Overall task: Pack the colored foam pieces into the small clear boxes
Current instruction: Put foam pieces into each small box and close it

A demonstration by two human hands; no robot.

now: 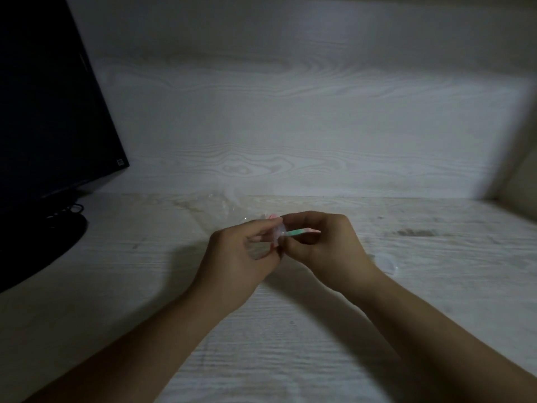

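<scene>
Pale whitewashed wood-grain counter [290, 330] filling lower half of view, same-grain back wall [290, 112] rising from its far edge. Dim lighting throughout.

Large black flat monitor [43, 97] at far-left corner of counter, tilted, on round black stand base [58, 242]; thin black cables [69, 209] looped behind the base, near far edge.

Two bare forearms reaching in from near edge, meeting at counter's middle, raised just above the surface.

Crumpled clear plastic bag [226, 205] lying at far edge, middle, just behind the hands; contents hard to make out.

Left hand [241, 257], fingers curled, grasping small clear plastic box [276, 235] between thumb and fingertips; box blurred, open or closed cannot be told. Pink foam bit [273, 217] showing just above left-hand fingertips, touching or beside the box, not clear which.

Right hand [322, 242], fingers curled, pinching thin flat pastel foam piece [302, 232], green-to-pink stripe; strip's left end meeting the clear box, rest lying across under right-hand fingers. Fingertips of both hands touching at the box.

Another small clear plastic piece [385, 263] resting on counter just right of right wrist, toward right edge; lid or box cannot be told.

Faint dark smudges [412, 232] on counter surface, right of the hands.
</scene>
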